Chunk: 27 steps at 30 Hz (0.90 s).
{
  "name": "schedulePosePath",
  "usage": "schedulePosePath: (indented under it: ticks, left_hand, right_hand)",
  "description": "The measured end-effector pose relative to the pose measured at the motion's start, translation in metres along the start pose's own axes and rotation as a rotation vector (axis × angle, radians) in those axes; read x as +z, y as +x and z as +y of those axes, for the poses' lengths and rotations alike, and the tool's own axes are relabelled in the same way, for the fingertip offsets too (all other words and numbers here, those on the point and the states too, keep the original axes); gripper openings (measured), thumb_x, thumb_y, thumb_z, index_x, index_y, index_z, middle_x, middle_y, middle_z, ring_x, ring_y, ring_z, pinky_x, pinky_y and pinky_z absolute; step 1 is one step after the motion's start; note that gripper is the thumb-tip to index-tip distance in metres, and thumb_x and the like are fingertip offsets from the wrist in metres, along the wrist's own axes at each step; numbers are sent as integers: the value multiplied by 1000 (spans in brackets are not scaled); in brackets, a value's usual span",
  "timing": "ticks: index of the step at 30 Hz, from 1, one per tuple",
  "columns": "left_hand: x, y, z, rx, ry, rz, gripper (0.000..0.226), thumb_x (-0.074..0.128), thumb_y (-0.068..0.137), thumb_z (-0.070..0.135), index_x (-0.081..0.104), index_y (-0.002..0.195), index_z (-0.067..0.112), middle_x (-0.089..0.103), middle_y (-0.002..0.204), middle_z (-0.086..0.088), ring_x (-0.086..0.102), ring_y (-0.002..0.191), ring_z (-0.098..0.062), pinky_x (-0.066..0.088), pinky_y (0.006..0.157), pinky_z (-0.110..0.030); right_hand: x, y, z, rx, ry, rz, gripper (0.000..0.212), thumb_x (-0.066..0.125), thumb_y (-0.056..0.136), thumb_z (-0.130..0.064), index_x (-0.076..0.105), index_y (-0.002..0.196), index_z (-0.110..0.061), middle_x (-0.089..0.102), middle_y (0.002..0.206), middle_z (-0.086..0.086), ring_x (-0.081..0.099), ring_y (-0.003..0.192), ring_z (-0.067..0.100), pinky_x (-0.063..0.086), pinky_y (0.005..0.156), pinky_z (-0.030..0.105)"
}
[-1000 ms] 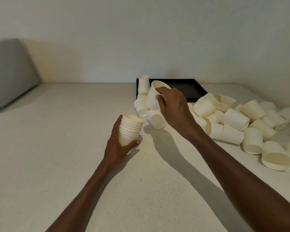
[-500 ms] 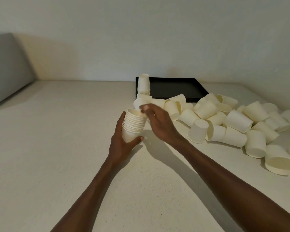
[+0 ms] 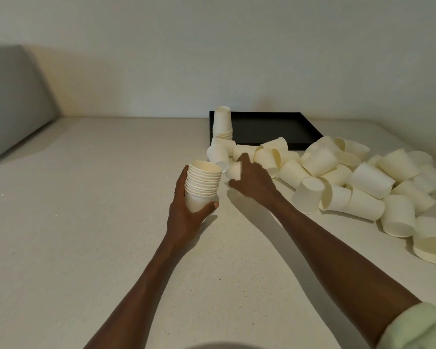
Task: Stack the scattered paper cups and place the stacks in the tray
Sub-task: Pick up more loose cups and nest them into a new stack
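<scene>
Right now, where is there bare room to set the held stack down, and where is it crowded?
Bare counter lies left of the left hand and its stack, toward the grey object. The tray floor is bare right of the upside-down stack. Crowded: loose cups spread from the right hand rightward.

a stack (image 3: 203,183) of cream paper cups stands mouth up, rims tightly nested, well in front of the black tray (image 3: 267,129) and left of its near-left corner. a second stack (image 3: 222,123), mouth down, stands at that corner. loose cups (image 3: 363,177) sprawl from the tray's front edge out to its right, most on their sides, some upside down. one cup (image 3: 234,170) lies on its side nearest the first stack.
</scene>
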<state>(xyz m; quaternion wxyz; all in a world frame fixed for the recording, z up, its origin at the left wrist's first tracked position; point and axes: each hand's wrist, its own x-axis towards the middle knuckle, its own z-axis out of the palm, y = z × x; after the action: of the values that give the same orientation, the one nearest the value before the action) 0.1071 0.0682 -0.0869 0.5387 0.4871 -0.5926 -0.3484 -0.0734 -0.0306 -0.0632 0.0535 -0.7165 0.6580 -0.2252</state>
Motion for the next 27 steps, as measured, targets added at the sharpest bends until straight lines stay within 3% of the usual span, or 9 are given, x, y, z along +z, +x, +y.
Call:
schedulePosePath:
  ticks: [4,6,8,12,13,16,19,24,27]
  left_hand:
    - [1,0,-1,-32,-82,-40,100,82,64,44,25,146,37,41,147,11,46,132,-19,44,103,-54]
    - [3,-2,-1,6,-45,-48,97,81,67,41,26,146,33,43,146,11,47,130,-16,45,104,-50]
    - [6,-3,-1,48,16,-55,96,79,69,42,26,147,30,42,146,12,47,130,-10,45,106,-42]
    - [8,-4,4,78,56,-56,96,80,69,44,26,147,32,43,141,23,46,120,11,43,96,-9]
    - [8,-5,5,81,42,-55,94,82,69,39,28,147,32,45,140,23,47,120,11,43,93,-6]
    - [8,-9,3,81,-48,-64,87,82,75,15,32,145,30,49,140,12,51,124,-6,49,99,-26]
    - [9,-12,2,80,-36,-66,87,82,75,15,31,144,31,47,143,10,49,127,-9,45,106,-40]
    - [15,-16,8,79,-20,-81,89,82,72,30,30,145,33,45,142,21,48,124,3,44,99,-16]
    - [17,-18,11,89,10,-86,90,82,72,33,29,145,34,45,141,22,48,121,6,44,95,-11]
  right_hand:
    - [-42,-5,-26,-33,356,226,77,83,66,-43,38,124,-19,54,115,3,55,96,15,48,75,25]
    - [-65,-11,-41,-100,515,338,82,83,64,-45,39,129,-22,52,124,1,50,101,11,43,75,18]
    - [-78,-18,-55,-137,589,382,84,81,66,-50,39,134,-24,51,130,1,49,108,12,43,79,18]
    - [-73,-39,-68,-153,604,272,85,79,70,-50,40,139,-19,49,134,6,48,116,17,42,89,26]
    - [-68,-45,-67,-139,577,199,85,77,72,-51,39,140,-18,48,136,6,48,119,19,40,92,26]
    - [-51,-62,-63,-148,477,-36,72,65,80,-58,45,134,-15,53,132,7,51,119,22,39,101,29]
    - [-43,-77,-56,-185,493,-121,61,52,87,-60,50,122,-10,59,119,9,56,106,23,47,94,43]
    - [-58,-80,-43,-176,522,-220,62,38,92,-60,46,132,-13,55,131,6,53,119,20,44,103,41]
    - [-71,-81,-27,-117,535,-79,59,43,94,-55,43,138,-16,50,135,-1,50,119,-3,39,100,16]
